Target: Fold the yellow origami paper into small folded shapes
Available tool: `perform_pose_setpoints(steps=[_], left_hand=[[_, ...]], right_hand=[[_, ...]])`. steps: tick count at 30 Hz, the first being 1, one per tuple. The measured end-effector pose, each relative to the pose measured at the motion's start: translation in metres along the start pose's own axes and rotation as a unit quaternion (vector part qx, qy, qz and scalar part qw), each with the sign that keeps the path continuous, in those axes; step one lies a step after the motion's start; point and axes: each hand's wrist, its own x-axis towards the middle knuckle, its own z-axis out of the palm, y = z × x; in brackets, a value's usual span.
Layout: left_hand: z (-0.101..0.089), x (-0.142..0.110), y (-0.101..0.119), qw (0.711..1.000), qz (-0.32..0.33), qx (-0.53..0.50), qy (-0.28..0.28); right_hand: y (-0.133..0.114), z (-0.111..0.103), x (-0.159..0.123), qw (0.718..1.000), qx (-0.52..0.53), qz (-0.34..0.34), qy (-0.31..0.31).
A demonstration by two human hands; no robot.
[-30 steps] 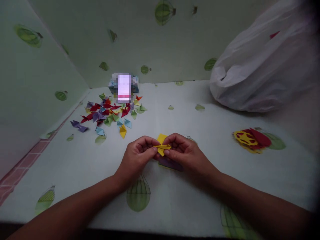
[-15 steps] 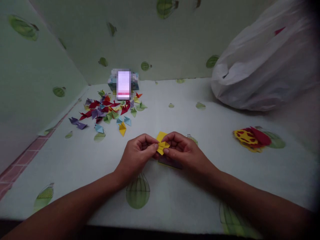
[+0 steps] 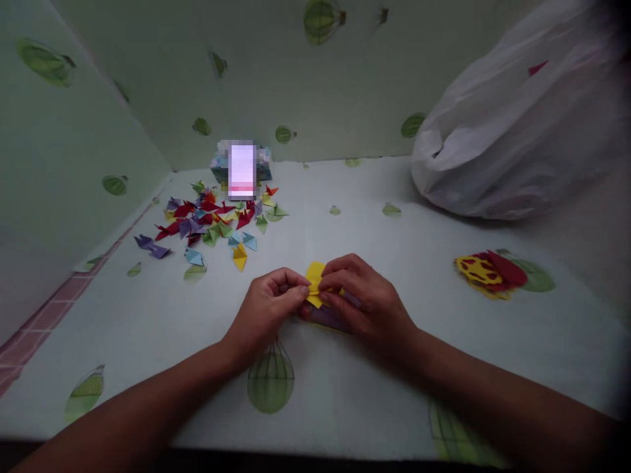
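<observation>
A small piece of folded yellow paper (image 3: 313,300) is held up between my two hands at the middle of the table. My left hand (image 3: 271,305) is closed, pinching its left end between thumb and fingers. On the other side, the thumb and fingertips of my right hand (image 3: 372,299) close on the paper, partly covering it. Beneath them lie square sheets, with a purple one (image 3: 328,318) edged in yellow and a yellow corner (image 3: 314,269) showing behind the fingers. How the inner folds lie cannot be made out.
Several folded paper birds (image 3: 202,217) in many colours are heaped at the back left, before a lit phone (image 3: 242,172) leaning on a patterned box (image 3: 265,161). A white plastic bag (image 3: 497,138) fills the back right. Red and yellow cut-outs (image 3: 490,272) lie at the right.
My right hand's fingers have lifted and shifted over the top of the folded yellow paper, covering more of it. My left hand keeps its pinch. The view has shifted slightly.
</observation>
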Motion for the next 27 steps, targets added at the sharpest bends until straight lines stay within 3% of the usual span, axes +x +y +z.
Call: perform_pose_setpoints(steps=[6,15,27], left_hand=[[0.001,-0.001,-0.003,0.999,0.027,0.013,-0.022],[0.002,-0.003,-0.007,0.990,0.103,0.095,-0.003],[0.000,-0.001,-0.010,0.938,0.267,0.219,0.018]], right_hand=[[-0.001,0.000,0.002,0.999,0.009,0.042,0.020],[-0.002,0.002,-0.001,0.996,0.044,0.072,0.010],[-0.005,0.002,0.000,0.997,0.045,0.059,0.013]])
